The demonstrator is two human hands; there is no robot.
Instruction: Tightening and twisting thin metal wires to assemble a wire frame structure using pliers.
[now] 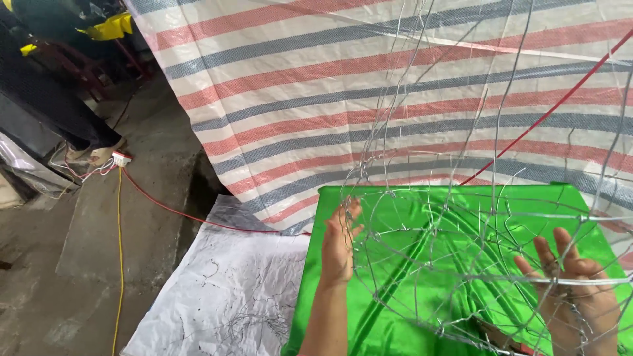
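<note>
A large frame of thin bent steel wire [461, 217] stands upright in front of me, reaching from the green cloth to the top of the view. My left hand [339, 240] grips its left edge with the fingers curled round a wire. My right hand [580, 290] holds the frame's lower right part from behind, fingers spread among the wires. Under the frame lies a shiny green satin cloth [409, 310].
A red, white and grey striped tarpaulin [330, 86] hangs behind. A white plastic sheet [224, 290] lies left of the cloth. Red cable [178, 212] and yellow cable [119, 250] run over the concrete floor. A person's leg in dark trousers [46, 99] stands at the far left.
</note>
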